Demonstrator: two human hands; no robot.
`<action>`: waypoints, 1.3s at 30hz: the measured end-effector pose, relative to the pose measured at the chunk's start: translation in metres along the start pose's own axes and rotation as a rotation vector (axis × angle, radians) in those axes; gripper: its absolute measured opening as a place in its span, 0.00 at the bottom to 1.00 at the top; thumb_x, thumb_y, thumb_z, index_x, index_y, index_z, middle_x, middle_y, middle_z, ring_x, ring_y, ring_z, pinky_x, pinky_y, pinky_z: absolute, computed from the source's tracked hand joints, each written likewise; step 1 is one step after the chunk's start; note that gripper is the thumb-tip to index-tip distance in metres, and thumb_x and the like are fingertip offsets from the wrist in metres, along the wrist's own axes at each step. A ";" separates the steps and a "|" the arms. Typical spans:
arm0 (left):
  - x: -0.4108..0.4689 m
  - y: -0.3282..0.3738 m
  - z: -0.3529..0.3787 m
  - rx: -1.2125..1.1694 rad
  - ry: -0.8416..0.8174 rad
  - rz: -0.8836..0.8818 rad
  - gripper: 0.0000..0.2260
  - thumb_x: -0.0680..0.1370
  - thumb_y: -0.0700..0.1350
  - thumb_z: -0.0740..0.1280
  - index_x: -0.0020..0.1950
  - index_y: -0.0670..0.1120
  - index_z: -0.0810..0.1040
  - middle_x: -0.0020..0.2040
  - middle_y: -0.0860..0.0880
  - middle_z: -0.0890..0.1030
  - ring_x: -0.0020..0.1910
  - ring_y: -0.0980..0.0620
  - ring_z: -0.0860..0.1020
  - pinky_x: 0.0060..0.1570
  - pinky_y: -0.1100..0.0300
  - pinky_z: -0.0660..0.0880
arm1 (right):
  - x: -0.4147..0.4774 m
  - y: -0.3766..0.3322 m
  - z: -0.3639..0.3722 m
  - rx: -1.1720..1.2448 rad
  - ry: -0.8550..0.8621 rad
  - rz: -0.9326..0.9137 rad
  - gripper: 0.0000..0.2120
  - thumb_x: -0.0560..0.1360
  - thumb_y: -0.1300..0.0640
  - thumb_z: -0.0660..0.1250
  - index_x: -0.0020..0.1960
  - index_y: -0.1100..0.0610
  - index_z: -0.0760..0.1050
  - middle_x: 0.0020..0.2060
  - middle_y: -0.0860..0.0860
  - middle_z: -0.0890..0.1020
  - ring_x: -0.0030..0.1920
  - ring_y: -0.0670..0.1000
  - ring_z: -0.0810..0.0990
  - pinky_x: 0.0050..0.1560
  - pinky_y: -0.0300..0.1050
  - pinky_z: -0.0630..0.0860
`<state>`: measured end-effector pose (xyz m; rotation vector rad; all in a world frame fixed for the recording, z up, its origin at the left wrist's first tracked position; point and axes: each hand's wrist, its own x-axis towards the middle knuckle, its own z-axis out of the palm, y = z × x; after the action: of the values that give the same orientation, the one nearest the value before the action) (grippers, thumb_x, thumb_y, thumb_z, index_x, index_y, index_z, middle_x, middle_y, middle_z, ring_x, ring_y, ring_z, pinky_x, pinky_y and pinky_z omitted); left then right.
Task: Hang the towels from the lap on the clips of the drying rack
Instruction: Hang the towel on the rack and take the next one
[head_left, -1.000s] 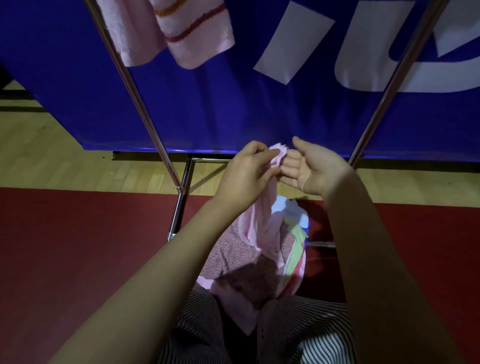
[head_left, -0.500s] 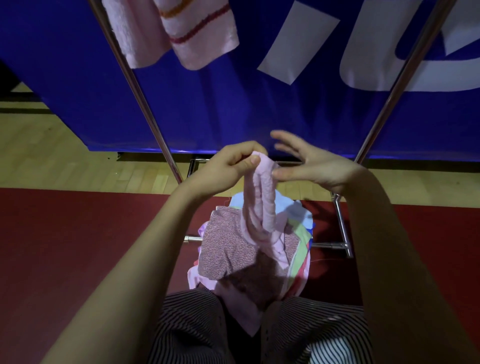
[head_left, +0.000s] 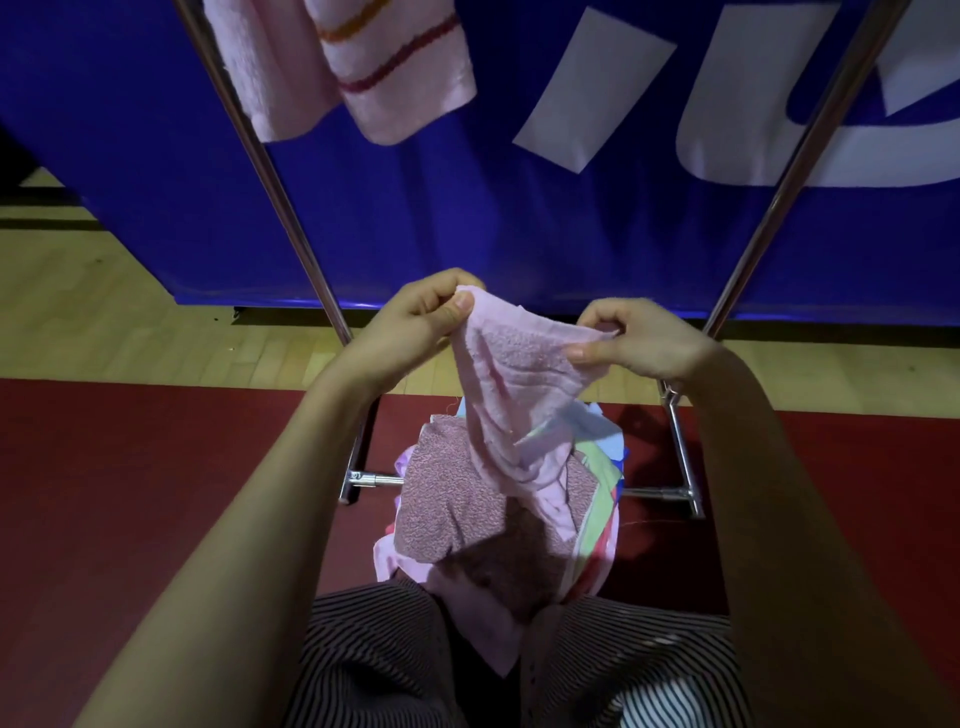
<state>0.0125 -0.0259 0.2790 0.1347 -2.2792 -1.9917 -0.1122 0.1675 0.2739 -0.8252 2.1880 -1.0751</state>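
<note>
Up in the upper left of the frame two towels already hang from the drying rack: a plain pink towel and, just beside it, a pink striped towel. The clips holding them are above the edge of the view. The rack's left upright slants down past them toward the floor. Just right of it, mid-frame, the left hand pinches one top corner of a pale pink towel between thumb and curled fingers. The right hand pinches the top edge further along in the same way, so the hem is stretched between them. The rest of the towel trails down onto the heap of towels on the lap, lower centre. Further right the rack's other upright climbs toward the upper right corner, in front of a blue banner. I'd say this is the spreading-out step: the towel is chosen and opened but not yet hung. Next it wants lifting clear of the heap and up to a free clip, which I cannot see from here. One hand will likely be needed to work the clip.
</note>
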 end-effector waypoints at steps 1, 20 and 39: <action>0.000 0.000 0.000 0.010 0.009 -0.008 0.11 0.82 0.37 0.53 0.44 0.44 0.71 0.36 0.50 0.72 0.35 0.59 0.70 0.36 0.71 0.68 | 0.000 0.001 0.001 0.020 -0.014 0.009 0.08 0.71 0.61 0.72 0.37 0.55 0.73 0.34 0.50 0.75 0.34 0.43 0.72 0.34 0.31 0.69; 0.008 -0.014 -0.012 0.264 0.447 -0.019 0.08 0.81 0.39 0.58 0.50 0.45 0.77 0.41 0.54 0.78 0.41 0.58 0.75 0.45 0.61 0.72 | -0.003 -0.006 -0.002 0.204 0.241 0.047 0.06 0.75 0.67 0.66 0.50 0.68 0.78 0.30 0.53 0.74 0.20 0.36 0.72 0.24 0.26 0.66; 0.006 0.045 -0.012 0.421 0.730 0.278 0.08 0.77 0.44 0.58 0.45 0.44 0.76 0.36 0.54 0.74 0.38 0.57 0.72 0.40 0.58 0.71 | -0.016 -0.056 -0.013 0.179 0.626 -0.320 0.06 0.74 0.63 0.66 0.46 0.55 0.79 0.34 0.42 0.79 0.34 0.36 0.75 0.41 0.33 0.73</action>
<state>0.0090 -0.0328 0.3258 0.4617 -2.0244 -1.0562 -0.0953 0.1576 0.3306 -0.8560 2.4424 -1.8647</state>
